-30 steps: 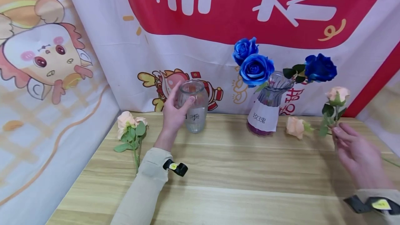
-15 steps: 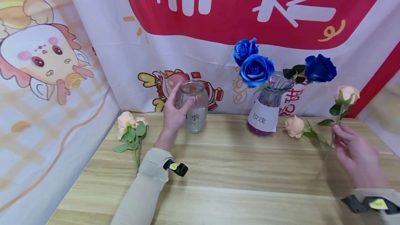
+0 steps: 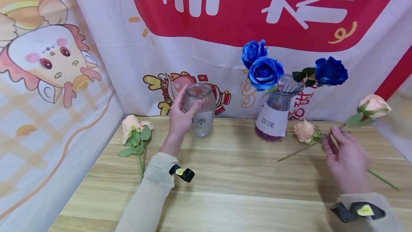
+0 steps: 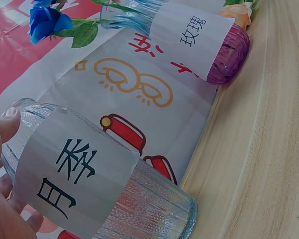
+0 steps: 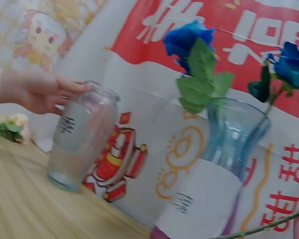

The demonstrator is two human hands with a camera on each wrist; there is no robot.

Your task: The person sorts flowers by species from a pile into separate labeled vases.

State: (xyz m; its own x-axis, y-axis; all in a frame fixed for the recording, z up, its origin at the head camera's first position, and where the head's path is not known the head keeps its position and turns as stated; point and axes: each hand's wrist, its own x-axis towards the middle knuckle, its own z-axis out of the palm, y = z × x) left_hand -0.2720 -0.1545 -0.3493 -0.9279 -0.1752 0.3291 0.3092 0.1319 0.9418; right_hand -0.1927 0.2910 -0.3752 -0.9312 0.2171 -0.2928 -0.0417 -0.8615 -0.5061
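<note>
Peach rose (image 3: 374, 106): R grip (image 3: 348, 157) pinching stem (image 3: 300, 149); L grip (image 3: 181, 118) curled rnd clear vase (image 3: 204, 117)

The clear vase (image 3: 204, 109) reads 月季, the purple-based vase (image 3: 276, 106) 玫瑰.

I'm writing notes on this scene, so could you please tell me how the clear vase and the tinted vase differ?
The clear vase holds no flowers, while the tinted vase holds blue roses. The clear vase is colourless; the tinted vase is blue above and purple at its base. The left hand grips the clear vase, and no hand touches the tinted vase. Both carry white labels with dark characters.
</note>
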